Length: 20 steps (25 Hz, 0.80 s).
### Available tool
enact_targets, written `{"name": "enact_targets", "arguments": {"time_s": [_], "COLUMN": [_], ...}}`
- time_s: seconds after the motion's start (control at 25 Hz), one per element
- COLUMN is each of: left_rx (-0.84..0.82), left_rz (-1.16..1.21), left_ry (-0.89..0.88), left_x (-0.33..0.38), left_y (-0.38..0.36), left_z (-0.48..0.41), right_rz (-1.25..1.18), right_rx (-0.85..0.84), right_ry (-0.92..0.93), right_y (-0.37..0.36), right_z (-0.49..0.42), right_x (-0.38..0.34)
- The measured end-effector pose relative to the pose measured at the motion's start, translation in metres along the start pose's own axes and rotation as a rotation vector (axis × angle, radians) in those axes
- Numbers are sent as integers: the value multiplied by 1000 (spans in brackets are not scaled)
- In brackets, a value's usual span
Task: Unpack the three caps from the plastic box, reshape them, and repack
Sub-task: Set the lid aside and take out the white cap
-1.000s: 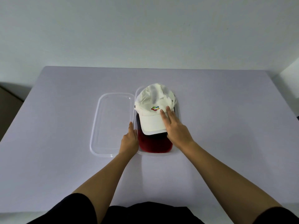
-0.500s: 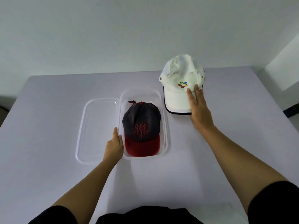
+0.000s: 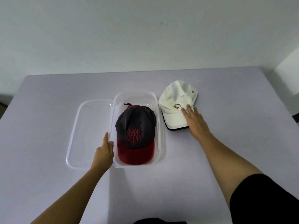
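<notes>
Pale grey wall [image 3: 145,38] up top, and a lilac-grey table [image 3: 48,110] fills the view. Dead centre on it sits the clear plastic box [image 3: 162,126], open, with its clear lid [image 3: 90,126] lying flat against its left side.

Inside the box, the dark cap [image 3: 135,125]: charcoal crown, red embroidered emblem, red brim pointing at the person, crown toward the far end. Out on the table, just beside the box's right wall, there's the white cap [image 3: 176,101], brim also facing the person, a dark edge peeking out under it, a small multicoloured logo on the front.

Now the hands. Right arm reaches in long from the lower right, black sleeve [image 3: 267,199] at the elbow. The right hand [image 3: 195,123] lies palm down on the right side of the white cap's brim, fingers straight and a little spread, tips up by the logo. Flat contact, nothing curled round the cap.

Left arm comes up from the lower left, bare forearm. The left hand [image 3: 104,150] stands on edge at the seam between lid and box, thumb straight along the box's left rim. Its fingers are tucked out of sight, so whether they hook that rim or merely rest against it, I cannot tell.
</notes>
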<state>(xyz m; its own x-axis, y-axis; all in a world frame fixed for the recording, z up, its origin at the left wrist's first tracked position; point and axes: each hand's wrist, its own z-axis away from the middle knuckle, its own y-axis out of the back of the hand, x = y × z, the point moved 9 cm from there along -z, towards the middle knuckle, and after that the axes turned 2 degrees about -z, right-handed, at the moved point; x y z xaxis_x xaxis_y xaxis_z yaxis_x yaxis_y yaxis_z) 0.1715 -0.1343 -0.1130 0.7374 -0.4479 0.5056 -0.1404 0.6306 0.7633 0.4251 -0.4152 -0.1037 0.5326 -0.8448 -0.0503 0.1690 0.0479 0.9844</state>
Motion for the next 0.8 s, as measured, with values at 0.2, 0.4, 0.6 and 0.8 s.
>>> {"name": "enact_targets", "arguments": {"time_s": [0.2,0.4,0.6,0.8], "left_rx": [-1,15,12,15], "left_rz": [-32,12,6,9], "left_ry": [5,6,2,-26], "left_x": [0,3,-2,0], "left_y": [1,1,2,2], "left_z": [1,1,3,2], "right_rz": [42,-506,-484,-225], "right_rx": [-199,276,-20,-324], "right_ry": [-54,52,523,481], "right_y": [-20,42,33,-15], "right_z": [-2,11,55,69], "right_x": [6,-51,-194,-215]}}
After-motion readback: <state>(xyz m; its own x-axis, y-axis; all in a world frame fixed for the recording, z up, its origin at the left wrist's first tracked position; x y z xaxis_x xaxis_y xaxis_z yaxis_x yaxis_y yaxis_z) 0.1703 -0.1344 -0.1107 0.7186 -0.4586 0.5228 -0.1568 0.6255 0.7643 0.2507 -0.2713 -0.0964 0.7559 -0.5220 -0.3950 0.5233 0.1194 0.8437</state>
